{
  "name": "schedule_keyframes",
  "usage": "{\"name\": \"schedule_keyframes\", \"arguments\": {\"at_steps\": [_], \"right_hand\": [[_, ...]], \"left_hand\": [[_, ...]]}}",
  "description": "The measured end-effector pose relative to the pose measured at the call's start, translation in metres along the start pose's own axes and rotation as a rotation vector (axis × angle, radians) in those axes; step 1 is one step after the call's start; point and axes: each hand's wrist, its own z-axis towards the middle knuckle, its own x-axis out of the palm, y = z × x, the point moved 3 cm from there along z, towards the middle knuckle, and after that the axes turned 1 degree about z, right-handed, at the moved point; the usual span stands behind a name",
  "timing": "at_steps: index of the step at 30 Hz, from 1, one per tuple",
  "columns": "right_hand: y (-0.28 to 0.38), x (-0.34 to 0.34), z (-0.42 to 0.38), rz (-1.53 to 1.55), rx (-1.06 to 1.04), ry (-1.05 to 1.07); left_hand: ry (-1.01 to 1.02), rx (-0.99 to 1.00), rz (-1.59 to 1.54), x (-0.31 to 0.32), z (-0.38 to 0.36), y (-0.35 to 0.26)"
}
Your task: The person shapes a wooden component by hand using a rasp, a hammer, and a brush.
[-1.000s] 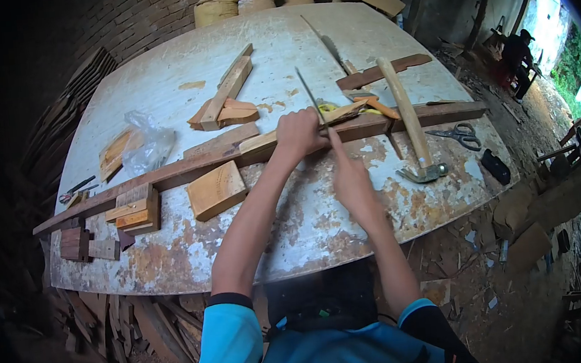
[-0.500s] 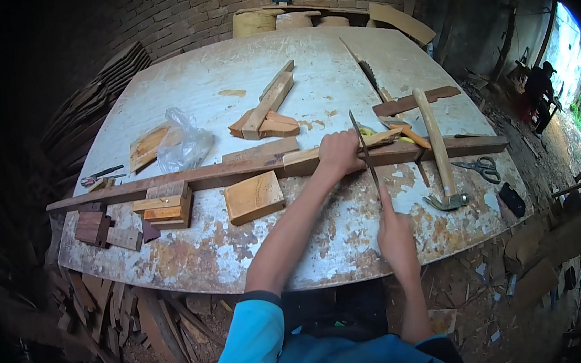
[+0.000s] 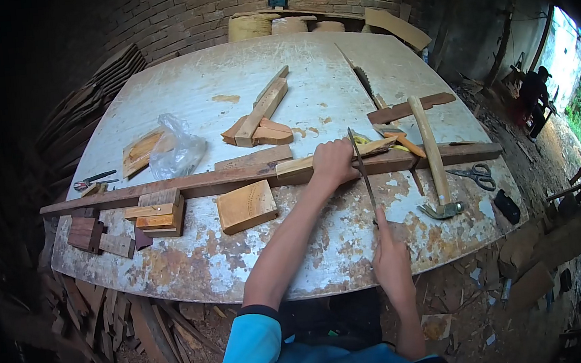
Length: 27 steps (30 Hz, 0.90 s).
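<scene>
My left hand (image 3: 334,162) is closed over a pale wood strip (image 3: 294,167), pressing it against a long dark wooden beam (image 3: 221,182). My right hand (image 3: 390,259) grips the near end of a saw (image 3: 364,173), whose narrow dark blade shows almost edge-on and crosses the strip just right of my left hand. Its teeth cannot be made out. Past the blade, the strip's pale, tapered end (image 3: 379,147) sticks out over yellow and orange-handled tools (image 3: 406,145). A wooden block (image 3: 246,207) lies left of my left forearm.
A claw hammer (image 3: 430,148), scissors (image 3: 475,177) and a black object (image 3: 507,207) lie to the right. Farther back are another toothed saw (image 3: 363,80), a wooden plane-like piece (image 3: 262,115) and a plastic bag (image 3: 177,150). Stacked blocks (image 3: 158,214) sit left. A person (image 3: 537,97) is at far right.
My right hand has drawn the saw toward my body, and the blade has slid nearer across the strip. My left hand keeps its hold. The whole view has shifted slightly.
</scene>
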Motion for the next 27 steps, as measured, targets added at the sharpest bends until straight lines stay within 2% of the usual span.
{"name": "schedule_keyframes", "arguments": {"at_steps": [1, 2, 4, 6, 8, 10, 12, 14, 18, 20, 23, 25, 26, 27], "right_hand": [[-0.003, 0.001, -0.004, 0.011, -0.029, -0.039], [0.009, -0.009, 0.013, -0.031, 0.005, 0.029], [0.018, -0.002, 0.061, 0.088, -0.010, 0.019], [0.020, 0.013, 0.106, 0.049, -0.058, -0.020], [0.022, 0.017, 0.112, 0.019, -0.069, -0.042], [0.019, 0.015, 0.093, 0.027, -0.073, -0.063], [0.019, -0.008, 0.041, 0.014, 0.069, 0.087], [-0.001, -0.005, -0.002, 0.040, -0.029, -0.029], [0.023, -0.013, 0.046, 0.010, 0.087, 0.083], [0.022, 0.008, 0.096, 0.069, -0.069, -0.053], [0.019, 0.021, 0.114, 0.051, -0.078, -0.076], [0.019, 0.009, 0.070, 0.061, -0.070, -0.068], [0.022, -0.007, 0.040, 0.037, 0.025, 0.025], [0.012, -0.009, 0.012, 0.067, 0.048, 0.031]], "left_hand": [[-0.016, -0.010, -0.004, 0.000, 0.003, 0.001], [-0.015, -0.012, -0.008, 0.000, 0.001, 0.000], [0.004, -0.006, -0.011, -0.003, -0.002, -0.001], [-0.011, 0.001, 0.000, 0.003, -0.001, 0.001], [-0.019, 0.003, -0.003, 0.002, 0.004, 0.002], [0.011, 0.004, -0.016, -0.002, 0.001, 0.001], [0.023, 0.008, -0.038, -0.006, 0.000, -0.002], [0.002, 0.005, -0.034, -0.003, -0.001, -0.001], [0.018, -0.005, -0.015, -0.006, -0.003, -0.002], [0.011, -0.006, -0.021, -0.002, -0.001, -0.001], [-0.020, -0.007, -0.011, 0.003, 0.005, 0.002], [-0.015, -0.058, -0.028, -0.002, -0.002, -0.002], [-0.011, -0.046, -0.020, -0.001, -0.003, -0.002], [-0.019, -0.034, -0.010, -0.003, -0.002, -0.002]]}}
